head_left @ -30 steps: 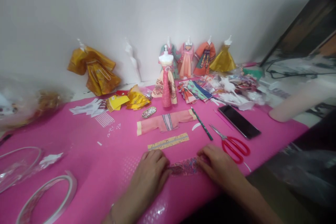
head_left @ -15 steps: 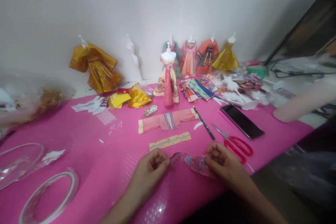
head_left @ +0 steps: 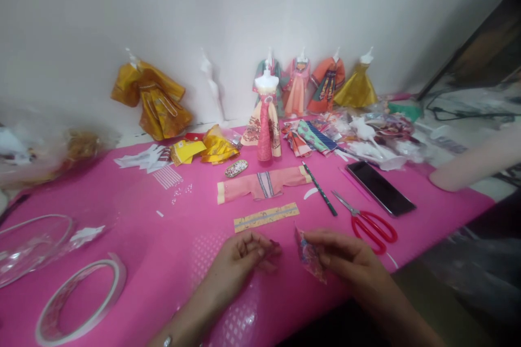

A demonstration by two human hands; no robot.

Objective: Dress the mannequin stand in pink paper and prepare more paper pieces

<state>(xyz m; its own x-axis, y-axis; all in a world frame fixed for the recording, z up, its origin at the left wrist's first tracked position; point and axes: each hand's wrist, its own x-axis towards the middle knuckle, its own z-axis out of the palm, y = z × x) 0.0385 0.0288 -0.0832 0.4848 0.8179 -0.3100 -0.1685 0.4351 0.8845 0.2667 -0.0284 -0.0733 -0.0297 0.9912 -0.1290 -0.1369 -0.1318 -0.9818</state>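
My right hand (head_left: 345, 255) pinches a patterned pink-and-blue piece of fabric (head_left: 308, 256), which hangs from the fingertips above the pink table cover. A hand's width to the left, my left hand (head_left: 250, 255) is closed with a small dark-red scrap (head_left: 275, 243) showing at its fingertips. Just beyond both hands lies a yellow patterned strip (head_left: 266, 218) with a grey line along it. Behind that, a small pink doll's jacket (head_left: 240, 188) with cream cuffs is spread flat. Red-handled scissors (head_left: 372, 227) rest near my right hand.
A doll form in a red-and-cream dress (head_left: 266, 124) stands at the back, with several dressed forms along the wall. A dark green pencil (head_left: 319, 190) and a phone (head_left: 381, 188) lie to the right. A tape roll (head_left: 116, 282) and plastic bags are at left.
My hands held fabric stretched between them; now a gap separates the pieces. The patterned fabric in my right hand has turned more upright. The view has shifted slightly.
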